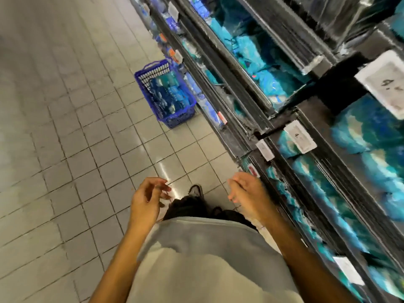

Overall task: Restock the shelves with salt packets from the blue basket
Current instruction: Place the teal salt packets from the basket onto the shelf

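The blue basket stands on the tiled floor beside the shelf base, some way ahead of me, with blue salt packets inside. Dark shelves run along the right, stocked with turquoise and blue salt packets. My left hand hangs in front of my body, fingers loosely curled, holding nothing. My right hand is level with it, close to the lowest shelf edge, fingers relaxed and empty. Both hands are well short of the basket.
White price tags stick out from the shelf edges. Grey tiled floor spreads to the left. My shoes and dark trousers show below my pale shirt.
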